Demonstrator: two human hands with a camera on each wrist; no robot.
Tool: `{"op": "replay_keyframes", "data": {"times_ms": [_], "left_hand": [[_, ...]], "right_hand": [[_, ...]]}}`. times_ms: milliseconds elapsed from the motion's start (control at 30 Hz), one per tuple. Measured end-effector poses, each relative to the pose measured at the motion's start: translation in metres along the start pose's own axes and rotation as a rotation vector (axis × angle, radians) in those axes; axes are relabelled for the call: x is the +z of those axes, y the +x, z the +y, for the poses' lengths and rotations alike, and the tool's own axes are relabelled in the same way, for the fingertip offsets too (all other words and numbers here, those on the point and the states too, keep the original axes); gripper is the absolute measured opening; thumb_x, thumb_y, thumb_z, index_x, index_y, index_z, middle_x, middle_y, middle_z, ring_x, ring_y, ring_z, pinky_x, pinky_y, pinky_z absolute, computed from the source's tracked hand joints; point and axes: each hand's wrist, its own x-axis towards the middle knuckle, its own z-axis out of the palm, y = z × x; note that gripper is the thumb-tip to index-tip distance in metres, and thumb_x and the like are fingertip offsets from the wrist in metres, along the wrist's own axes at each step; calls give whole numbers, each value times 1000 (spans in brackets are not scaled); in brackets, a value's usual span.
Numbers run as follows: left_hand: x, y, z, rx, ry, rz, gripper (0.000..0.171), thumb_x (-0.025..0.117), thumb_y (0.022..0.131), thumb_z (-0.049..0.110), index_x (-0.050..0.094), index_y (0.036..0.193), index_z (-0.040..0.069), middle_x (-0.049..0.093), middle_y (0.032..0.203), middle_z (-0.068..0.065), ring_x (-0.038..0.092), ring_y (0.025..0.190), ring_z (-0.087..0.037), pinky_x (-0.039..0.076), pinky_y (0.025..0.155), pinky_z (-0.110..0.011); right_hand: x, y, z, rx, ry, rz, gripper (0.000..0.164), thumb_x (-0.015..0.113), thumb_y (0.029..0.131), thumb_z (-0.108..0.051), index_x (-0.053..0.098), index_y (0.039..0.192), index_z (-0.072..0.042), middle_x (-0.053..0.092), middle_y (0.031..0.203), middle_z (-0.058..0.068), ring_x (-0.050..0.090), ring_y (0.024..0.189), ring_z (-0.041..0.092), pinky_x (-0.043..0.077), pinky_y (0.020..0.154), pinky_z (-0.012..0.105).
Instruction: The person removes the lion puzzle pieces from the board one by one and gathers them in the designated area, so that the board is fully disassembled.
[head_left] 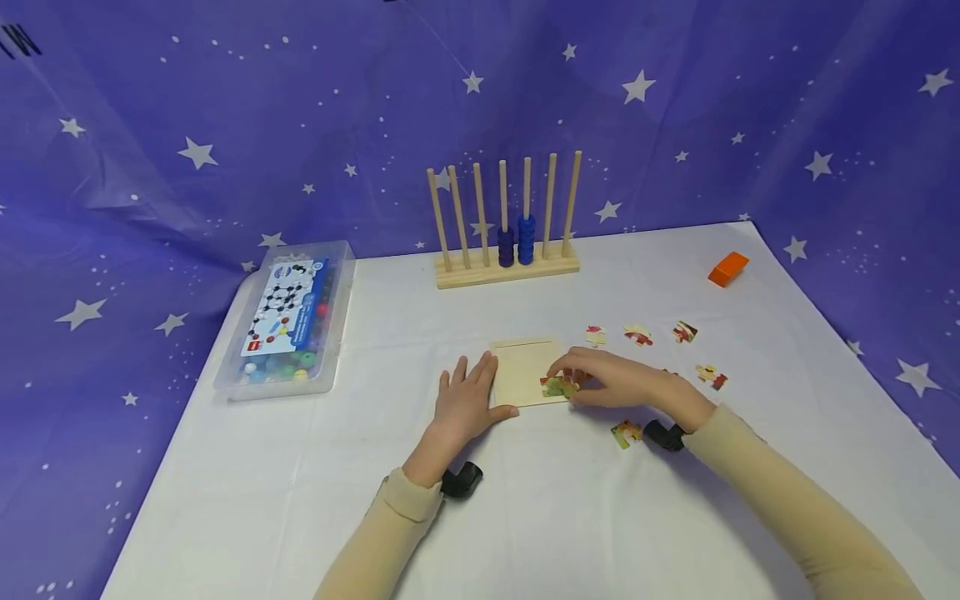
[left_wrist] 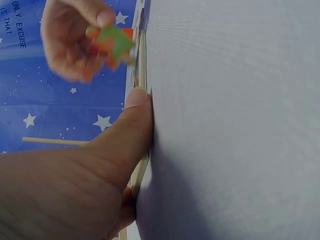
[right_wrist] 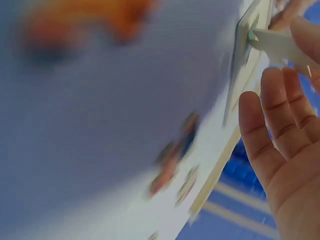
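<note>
A shallow square wooden puzzle tray [head_left: 517, 379] lies on the white table. My left hand [head_left: 465, 407] rests against its left side with fingers spread straight, the thumb along the near edge. Over the tray's right part, my right hand [head_left: 611, 377] pinches a green and red jigsaw piece [head_left: 557, 387] between thumb and fingers. In the left wrist view that jigsaw piece [left_wrist: 116, 44] appears tilted above the tray rim, blurred. Seen from the right wrist, its plain pale back [right_wrist: 280, 46] faces the camera, and the other fingers [right_wrist: 277, 100] extend loosely.
Several loose jigsaw pieces [head_left: 638, 335] lie right of the tray, one piece [head_left: 626, 433] nearer the front. Behind stands a wooden peg rack [head_left: 510, 272] with blue and purple beads. A clear box [head_left: 281, 321] of molecule parts sits left; an orange block [head_left: 728, 269] lies far right.
</note>
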Motion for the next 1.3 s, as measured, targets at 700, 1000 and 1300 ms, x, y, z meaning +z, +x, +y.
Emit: {"op": "replay_keyframes", "data": {"times_ms": [700, 1000, 1300], "left_hand": [[1, 0, 0, 1, -20, 9, 89, 58, 76, 60, 28, 143, 10, 23, 147, -4, 19, 132, -37, 18, 100, -56], [1, 1, 1, -2, -21, 8, 89, 58, 76, 61, 28, 143, 11, 23, 148, -4, 19, 132, -37, 18, 100, -56], [4, 0, 0, -3, -34, -1, 89, 58, 76, 61, 27, 143, 11, 23, 148, -4, 18, 132, -37, 18, 100, -56]], "right_hand": [[6, -155, 15, 356, -67, 378, 28, 69, 81, -21, 64, 108, -12, 64, 98, -7, 57, 86, 7, 46, 72, 27], [-2, -151, 4, 420, -140, 215, 39, 68, 82, -27, 61, 115, -7, 63, 108, 3, 55, 103, 27, 42, 83, 46], [-12, -66, -21, 317, -118, 16, 42, 63, 86, -23, 56, 121, -1, 59, 115, 10, 55, 105, 26, 42, 86, 45]]}}
